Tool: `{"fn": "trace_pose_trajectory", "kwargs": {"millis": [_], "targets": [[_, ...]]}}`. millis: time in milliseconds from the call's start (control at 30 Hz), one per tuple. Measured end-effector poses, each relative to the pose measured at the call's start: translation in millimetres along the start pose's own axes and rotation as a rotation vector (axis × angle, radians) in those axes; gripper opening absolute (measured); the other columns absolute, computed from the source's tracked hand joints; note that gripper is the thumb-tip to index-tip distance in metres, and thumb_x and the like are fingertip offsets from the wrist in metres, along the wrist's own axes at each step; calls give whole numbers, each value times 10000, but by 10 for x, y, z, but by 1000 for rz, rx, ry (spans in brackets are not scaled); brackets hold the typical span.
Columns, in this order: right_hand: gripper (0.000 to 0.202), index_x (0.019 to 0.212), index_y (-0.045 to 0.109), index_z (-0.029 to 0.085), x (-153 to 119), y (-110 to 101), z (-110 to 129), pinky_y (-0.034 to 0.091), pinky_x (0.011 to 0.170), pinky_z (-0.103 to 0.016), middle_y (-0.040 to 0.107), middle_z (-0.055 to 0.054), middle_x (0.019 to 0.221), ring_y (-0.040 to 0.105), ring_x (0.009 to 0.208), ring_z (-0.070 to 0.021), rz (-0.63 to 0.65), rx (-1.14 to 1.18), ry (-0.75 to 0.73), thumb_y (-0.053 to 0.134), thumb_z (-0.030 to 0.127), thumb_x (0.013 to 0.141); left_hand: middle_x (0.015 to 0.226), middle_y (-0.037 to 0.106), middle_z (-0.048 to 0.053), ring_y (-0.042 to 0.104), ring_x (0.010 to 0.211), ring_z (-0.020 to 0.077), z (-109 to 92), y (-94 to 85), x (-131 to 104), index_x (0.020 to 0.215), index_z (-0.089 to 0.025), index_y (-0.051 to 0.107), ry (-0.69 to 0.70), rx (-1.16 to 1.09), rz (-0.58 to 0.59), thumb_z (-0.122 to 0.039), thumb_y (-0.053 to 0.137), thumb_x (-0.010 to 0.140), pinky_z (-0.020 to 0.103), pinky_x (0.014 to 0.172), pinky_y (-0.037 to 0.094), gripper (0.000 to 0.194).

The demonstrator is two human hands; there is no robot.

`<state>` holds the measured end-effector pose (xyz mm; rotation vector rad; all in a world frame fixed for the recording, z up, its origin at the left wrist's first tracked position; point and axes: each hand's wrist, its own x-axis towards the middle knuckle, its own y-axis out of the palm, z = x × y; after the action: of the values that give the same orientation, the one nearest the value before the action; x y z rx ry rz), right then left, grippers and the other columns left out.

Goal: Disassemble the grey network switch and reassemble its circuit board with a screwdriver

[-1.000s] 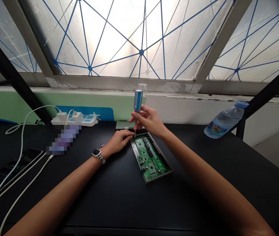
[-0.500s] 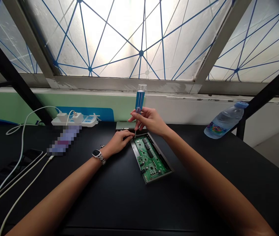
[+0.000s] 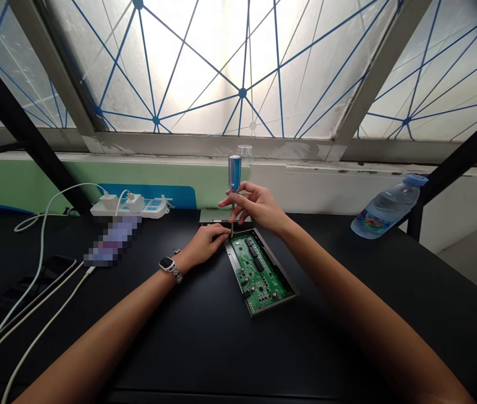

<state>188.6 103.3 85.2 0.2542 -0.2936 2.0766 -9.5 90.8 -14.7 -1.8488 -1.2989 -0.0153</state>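
My right hand (image 3: 257,207) is closed around a screwdriver (image 3: 234,173) with a clear and blue handle, held upright with its shaft pointing down. The tip meets the far left corner of a green circuit board (image 3: 259,272) seated in a shallow metal case (image 3: 233,259). My left hand (image 3: 205,241) rests on the table, its thumb and fingers closed at that same corner, beside the screwdriver tip. Exactly what the fingertips pinch there is too small to see, but they touch the case's edge. Board and case lie at a slant on the black table.
A pale flat metal piece (image 3: 221,215) lies behind the case. To the left are a white power strip (image 3: 154,207) with plugs, a blurred-out phone (image 3: 114,241) and cables (image 3: 40,286). On the right a water bottle (image 3: 385,207) leans by a black post (image 3: 414,221).
The screwdriver's handle has swung slightly left, from a rightward lean to upright. My hands stay at the same corner of the board; the whole view has shifted slightly.
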Motion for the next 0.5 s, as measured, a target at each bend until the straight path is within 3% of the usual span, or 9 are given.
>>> {"fn": "trace_pose_trajectory", "kwargs": {"millis": [133, 267, 500], "targets": [[416, 1072, 594, 189, -9, 16, -22, 546, 482, -223, 795, -91, 1015, 733, 624, -135, -10, -28, 27, 781, 487, 850, 1065, 767, 94, 718, 942, 229, -1, 3, -2, 1067, -180, 767, 5, 39, 17, -219, 549, 1003, 336, 862, 538, 230], [427, 913, 554, 189, 8, 42, -86, 545, 475, -219, 795, -82, 914, 743, 622, -154, -60, -17, 82, 872, 424, 750, 1045, 760, 92, 711, 929, 228, -9, -4, -5, 1062, -182, 761, 14, 39, 31, -231, 536, 1014, 336, 862, 538, 235], [310, 953, 592, 188, -11, -5, -45, 568, 505, -240, 779, -68, 906, 743, 661, -159, -40, -65, 75, 791, 381, 816, 1037, 740, 86, 695, 903, 215, 3, -14, -8, 1055, -193, 753, 24, 47, 28, -242, 532, 1019, 322, 837, 528, 230]]}}
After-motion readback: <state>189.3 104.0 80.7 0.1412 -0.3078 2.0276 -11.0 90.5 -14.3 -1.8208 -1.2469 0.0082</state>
